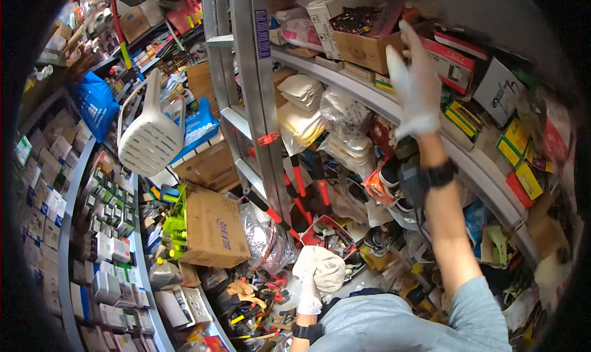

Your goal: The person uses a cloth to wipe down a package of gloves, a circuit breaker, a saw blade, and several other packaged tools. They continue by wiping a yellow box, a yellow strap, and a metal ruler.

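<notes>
My right hand (415, 87), in a white glove, is raised to the upper shelf (394, 109). Its fingers are spread and rest against the side of an open cardboard box (363, 49) filled with dark packets. It grips nothing. A black band sits on that wrist. Low in the view, my left hand (308, 298), also gloved, holds a pale crumpled cloth bundle (323, 267) close to my chest. Under the shelf hang white and clear plastic bags (308, 109).
An aluminium ladder (246, 75) stands left of my raised arm. A white plastic stool (151, 133) hangs nearby, and a blue bag (95, 102) further left. A large cardboard box (212, 226) sits among tools. Shelves of small boxes (104, 253) line the left side.
</notes>
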{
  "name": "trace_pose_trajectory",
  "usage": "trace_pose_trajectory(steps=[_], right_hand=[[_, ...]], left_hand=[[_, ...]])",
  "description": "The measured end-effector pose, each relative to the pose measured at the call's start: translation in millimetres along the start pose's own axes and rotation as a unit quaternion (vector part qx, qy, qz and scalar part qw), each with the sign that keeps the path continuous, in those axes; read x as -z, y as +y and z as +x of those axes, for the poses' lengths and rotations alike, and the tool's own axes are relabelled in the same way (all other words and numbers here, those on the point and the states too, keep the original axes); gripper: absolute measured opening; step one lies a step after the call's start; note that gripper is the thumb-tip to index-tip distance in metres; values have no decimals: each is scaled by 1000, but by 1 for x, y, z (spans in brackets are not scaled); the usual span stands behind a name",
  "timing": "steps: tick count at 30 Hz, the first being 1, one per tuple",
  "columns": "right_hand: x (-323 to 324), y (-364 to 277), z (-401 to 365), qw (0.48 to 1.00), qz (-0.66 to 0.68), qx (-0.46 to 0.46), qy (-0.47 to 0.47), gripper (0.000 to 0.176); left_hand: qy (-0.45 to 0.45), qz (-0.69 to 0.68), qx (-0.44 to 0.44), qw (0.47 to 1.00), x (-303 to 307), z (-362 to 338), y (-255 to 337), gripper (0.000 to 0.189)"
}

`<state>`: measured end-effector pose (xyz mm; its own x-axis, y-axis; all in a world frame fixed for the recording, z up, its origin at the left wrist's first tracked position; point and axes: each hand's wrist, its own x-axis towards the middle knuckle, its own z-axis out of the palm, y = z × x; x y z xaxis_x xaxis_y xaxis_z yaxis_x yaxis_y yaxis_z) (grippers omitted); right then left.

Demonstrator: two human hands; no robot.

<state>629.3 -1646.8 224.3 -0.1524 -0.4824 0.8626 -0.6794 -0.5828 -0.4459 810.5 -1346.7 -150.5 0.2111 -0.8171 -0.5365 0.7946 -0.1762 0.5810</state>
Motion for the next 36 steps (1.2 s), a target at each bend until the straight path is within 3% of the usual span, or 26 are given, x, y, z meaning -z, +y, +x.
trace_pose_trajectory(steps=[2,4,7,9,10,11,12,17,19,21,22,25,28,29,30,31,32,34,36], right_hand=[[-24,21,41,994,-67,-75,-52,56],[-43,43,75,975,-172,-111,-81,55],[-53,62,101,980,-183,-54,-51,54],[-63,68,120,975,-196,-61,-90,54],[-66,67,122,966,-214,-72,-124,54],[-66,66,128,944,-215,-139,-209,54],[-66,65,127,944,-213,-139,-211,54],[-72,68,120,979,-37,-178,-92,56],[-68,65,114,977,-25,-191,-96,57],[-71,70,107,983,82,-161,-26,57],[-74,72,104,988,74,-133,5,60],[-61,59,74,977,185,-105,12,62],[-28,11,7,915,342,-202,-68,64],[-23,8,-19,901,377,-197,-86,63],[-23,-3,-44,892,407,-187,-61,62],[-10,-18,-72,875,442,-172,-102,64],[-7,-25,-97,857,475,-175,-96,67],[12,-43,-137,824,492,-233,-158,66],[19,-43,-176,766,530,-291,-216,68]], left_hand=[[22,-20,-62,998,-11,-12,-4,51],[28,-7,-91,995,16,-1,-14,51],[56,11,-146,988,14,-12,-4,49],[88,-6,-72,994,-2,-33,14,47],[88,0,-62,994,-8,-39,19,49],[91,-2,-63,994,1,-37,16,49],[93,-3,-67,993,16,-28,10,51],[78,-5,-123,989,60,-4,-8,52],[83,14,-151,985,53,-8,-5,53],[87,11,-141,986,59,-4,-5,53],[88,12,-131,987,62,-3,-4,54],[79,3,-134,988,50,-6,5,55],[44,-1,-193,980,32,-4,16,56],[19,-21,-168,985,16,-12,29,57],[3,-3,-206,979,-6,-18,44,57],[-13,15,-243,970,-18,-20,55,58],[-67,-6,-197,978,-4,-3,56,60],[-175,-98,-118,972,-50,-22,95,62],[-111,-147,-138,973,-61,-10,102,59]])
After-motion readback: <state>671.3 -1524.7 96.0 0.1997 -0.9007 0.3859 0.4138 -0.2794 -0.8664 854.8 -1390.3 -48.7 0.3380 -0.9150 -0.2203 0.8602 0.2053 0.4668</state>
